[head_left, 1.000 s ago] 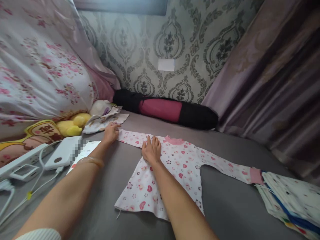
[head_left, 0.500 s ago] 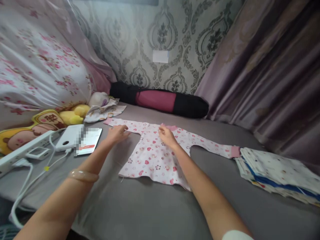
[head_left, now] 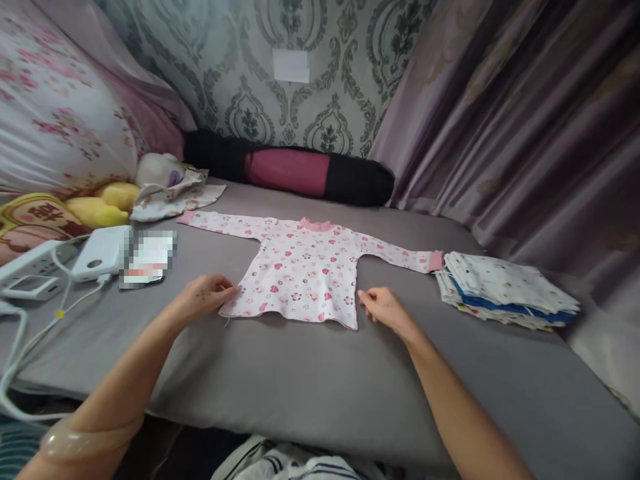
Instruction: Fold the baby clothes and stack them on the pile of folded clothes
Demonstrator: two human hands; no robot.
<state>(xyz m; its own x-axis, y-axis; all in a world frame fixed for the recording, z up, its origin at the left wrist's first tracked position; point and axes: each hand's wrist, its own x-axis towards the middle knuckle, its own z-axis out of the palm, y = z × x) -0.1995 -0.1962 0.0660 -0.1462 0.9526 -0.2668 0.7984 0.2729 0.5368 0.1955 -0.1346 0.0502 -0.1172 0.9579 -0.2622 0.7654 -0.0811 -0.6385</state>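
A child's long-sleeved shirt (head_left: 300,273), white with pink hearts and flowers, lies flat with its pink collar away from me and its sleeves spread. My left hand (head_left: 207,297) is at its lower left side, fingers loosely bent and fingertips at the edge of the cloth. At the lower right side, my right hand (head_left: 386,308) has its fingers slightly curled and apart, the tips just by the side edge. Neither hand visibly grips the fabric. The right cuff meets a stack of folded clothes (head_left: 505,287).
A black and maroon bolster (head_left: 290,171) lies along the wall. On the left are a power strip (head_left: 37,263), a white power bank (head_left: 103,253) with cables, a blurred-out flat device (head_left: 147,260), yellow plush toys (head_left: 103,205) and a crumpled printed cloth (head_left: 175,200). Curtains hang on the right.
Both hands have drawn back towards me, from the sleeve and collar to the lower sides of the shirt. The right hand has moved off the cloth. The view has tilted down.
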